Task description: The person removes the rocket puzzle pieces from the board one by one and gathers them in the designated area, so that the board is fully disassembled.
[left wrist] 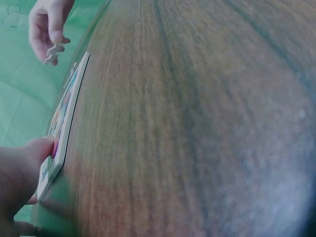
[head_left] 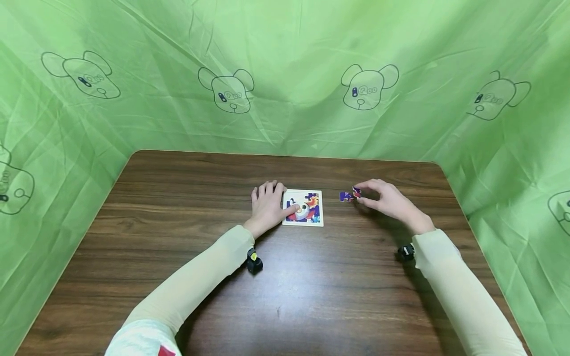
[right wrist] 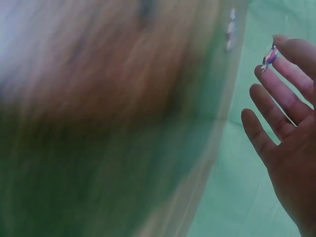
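Left hand [head_left: 269,205], fingers loose, touches the square white-bordered puzzle [head_left: 311,215]; towards its three o'clock, right hand [head_left: 392,201] pinches a purple-red jigsaw piece [head_left: 357,192]!

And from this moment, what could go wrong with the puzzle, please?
The right grip pinches a puzzle piece between its fingertips, so the piece might slip.
The loose piece lies on the table close to that grip and could be nudged away.
The left grip has its thumb over the puzzle board; a sideways push might shift the board.
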The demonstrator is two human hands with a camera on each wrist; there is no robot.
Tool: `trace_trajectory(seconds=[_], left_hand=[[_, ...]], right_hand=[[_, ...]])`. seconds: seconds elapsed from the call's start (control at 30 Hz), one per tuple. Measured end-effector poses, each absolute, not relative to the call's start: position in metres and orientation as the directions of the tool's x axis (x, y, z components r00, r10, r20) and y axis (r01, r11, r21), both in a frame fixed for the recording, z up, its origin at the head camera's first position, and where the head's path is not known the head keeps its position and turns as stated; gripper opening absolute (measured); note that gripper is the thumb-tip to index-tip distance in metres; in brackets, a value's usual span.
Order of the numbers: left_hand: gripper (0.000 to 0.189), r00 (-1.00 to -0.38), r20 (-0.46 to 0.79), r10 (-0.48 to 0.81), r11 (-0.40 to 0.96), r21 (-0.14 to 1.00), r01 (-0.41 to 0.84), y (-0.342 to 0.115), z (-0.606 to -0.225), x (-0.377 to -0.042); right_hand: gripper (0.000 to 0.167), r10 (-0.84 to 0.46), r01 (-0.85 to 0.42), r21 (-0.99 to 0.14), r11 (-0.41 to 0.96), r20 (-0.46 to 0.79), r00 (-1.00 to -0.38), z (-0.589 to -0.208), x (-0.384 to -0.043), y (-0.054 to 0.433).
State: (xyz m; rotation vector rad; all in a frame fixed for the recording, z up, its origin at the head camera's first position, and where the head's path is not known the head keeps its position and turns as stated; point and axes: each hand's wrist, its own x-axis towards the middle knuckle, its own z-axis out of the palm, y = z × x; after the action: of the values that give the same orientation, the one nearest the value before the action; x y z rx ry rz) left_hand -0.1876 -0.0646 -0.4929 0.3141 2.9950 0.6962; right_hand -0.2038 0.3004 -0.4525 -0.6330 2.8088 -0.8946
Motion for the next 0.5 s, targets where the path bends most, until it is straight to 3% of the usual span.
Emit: trace_trajectory(seconds=[0.5], left_hand=[[0.067,-0.977,0.002,0.215,0.888,0.416,0.196,-0.065,-0.493,-0.186]], right_hand=[[0.038,-0.456,-0.41,-0.494,0.767,0.031,-0.89,-0.472,-0.207,0.327]])
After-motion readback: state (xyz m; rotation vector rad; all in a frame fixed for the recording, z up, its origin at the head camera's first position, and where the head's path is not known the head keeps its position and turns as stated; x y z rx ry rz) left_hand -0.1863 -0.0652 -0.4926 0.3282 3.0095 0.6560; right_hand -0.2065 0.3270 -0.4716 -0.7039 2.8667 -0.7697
